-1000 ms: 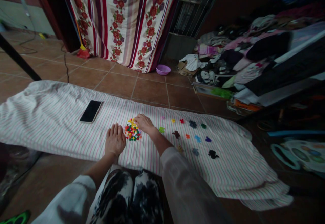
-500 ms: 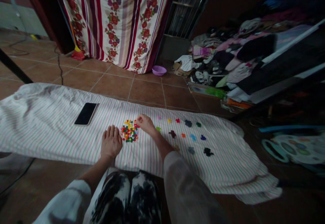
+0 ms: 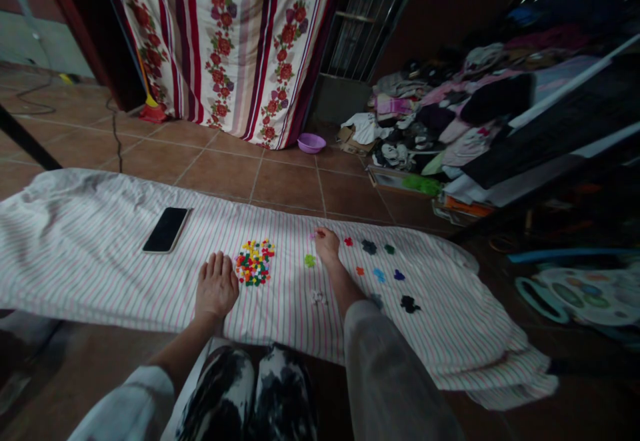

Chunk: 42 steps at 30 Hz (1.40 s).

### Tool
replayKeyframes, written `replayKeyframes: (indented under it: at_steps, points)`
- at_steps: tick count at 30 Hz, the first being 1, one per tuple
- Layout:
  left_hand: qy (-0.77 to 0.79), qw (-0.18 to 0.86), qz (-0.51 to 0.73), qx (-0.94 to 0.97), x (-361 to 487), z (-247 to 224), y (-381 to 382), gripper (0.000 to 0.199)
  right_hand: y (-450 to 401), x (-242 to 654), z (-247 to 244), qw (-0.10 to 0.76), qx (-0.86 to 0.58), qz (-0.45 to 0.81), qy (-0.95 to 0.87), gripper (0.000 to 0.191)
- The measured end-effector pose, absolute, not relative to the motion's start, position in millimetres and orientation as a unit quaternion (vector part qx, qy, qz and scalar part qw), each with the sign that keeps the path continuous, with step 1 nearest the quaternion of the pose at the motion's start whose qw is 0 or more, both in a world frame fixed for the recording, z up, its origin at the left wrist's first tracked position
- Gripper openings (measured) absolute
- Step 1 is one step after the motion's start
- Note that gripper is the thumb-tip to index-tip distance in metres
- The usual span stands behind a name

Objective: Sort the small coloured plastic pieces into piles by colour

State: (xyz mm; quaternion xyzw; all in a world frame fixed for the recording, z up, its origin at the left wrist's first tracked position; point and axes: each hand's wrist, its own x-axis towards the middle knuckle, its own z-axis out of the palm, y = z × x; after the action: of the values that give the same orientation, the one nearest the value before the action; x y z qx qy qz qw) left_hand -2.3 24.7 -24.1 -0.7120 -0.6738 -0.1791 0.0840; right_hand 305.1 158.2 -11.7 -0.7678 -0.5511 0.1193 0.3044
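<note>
The left hand [image 3: 217, 286] is laid palm down on a white cloth with thin pink and green stripes [image 3: 115, 254], by which the surface is covered. Its fingers are extended, and nothing is seen to be grasped by it. Just beside its fingers, on the right, a loose pile of small pieces in mixed red, yellow, green, orange and white [image 3: 254, 264] is spread.

The right hand [image 3: 327, 244] is placed beyond the pile, its fingers curled together close to a small pink cluster [image 3: 313, 235]. Whether a piece is gripped between those fingers cannot be told.

Separate single-colour clusters are set out on the right half of the cloth. A light-green cluster [image 3: 310, 261] is located just below the right hand, and a whitish cluster [image 3: 319, 298] nearer the wearer. To the right of the hand a red cluster [image 3: 349, 242], a dark grey cluster [image 3: 369, 247] and a dark green cluster [image 3: 389, 249] are lined up. Below these, an orange cluster [image 3: 360, 271], a light-blue cluster [image 3: 379, 275] and a dark blue cluster [image 3: 399, 274] are noted, with a black cluster [image 3: 410, 304] nearer still. A grey cluster [image 3: 377, 300] is partly covered by the right sleeve [image 3: 387, 361].

A black-screened smartphone [image 3: 167, 230] is laid flat, left of the pile. On the brown tiled floor [image 3: 285, 181], a shallow purple plastic basin [image 3: 311, 143] is seen beside a flower-patterned striped curtain [image 3: 245, 48].
</note>
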Motion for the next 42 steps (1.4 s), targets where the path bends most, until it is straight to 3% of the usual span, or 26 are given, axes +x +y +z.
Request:
replayKeyframes:
  at_steps: [19,28,42]
  points:
    - [-0.674,0.087,-0.169,-0.714,-2,-22,24,0.051,162,304,-23,0.256,-0.756,0.116,-0.592,0.045]
    - [-0.677,0.096,-0.165,-0.711,0,-21,24,0.05,160,305,-21,0.226,-0.734,0.084,-0.635,0.034]
    - [-0.679,0.072,-0.178,-0.708,0,-20,24,0.05,159,302,-15,0.228,-0.735,0.098,-0.631,0.035]
